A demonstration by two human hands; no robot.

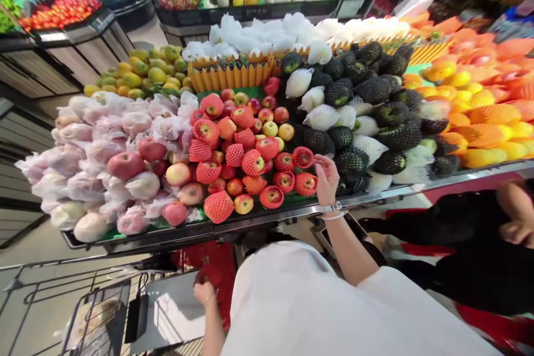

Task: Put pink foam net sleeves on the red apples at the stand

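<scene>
My right hand (pixel 326 179) reaches over the stand's front edge, fingers apart, with the fingertips on an apple in a red foam net (pixel 303 157). More netted apples (pixel 233 144) and bare apples (pixel 270 117) are piled just left of it. Black-netted fruit (pixel 352 161) lies close on its right. Low down, my left hand (pixel 204 291) is closed on the edge of a red bag or basket (pixel 217 267) beside a shopping cart (pixel 104 311). My white top (pixel 300 306) hides the lower forearms.
The metal-edged display stand (pixel 233 225) also carries paper-wrapped peaches (pixel 104 144), green-yellow mangoes (pixel 146 69) and orange-netted fruit (pixel 479 111). A person in black (pixel 479 256) stands close on the right, one hand (pixel 519 231) showing. More fruit stands fill the back.
</scene>
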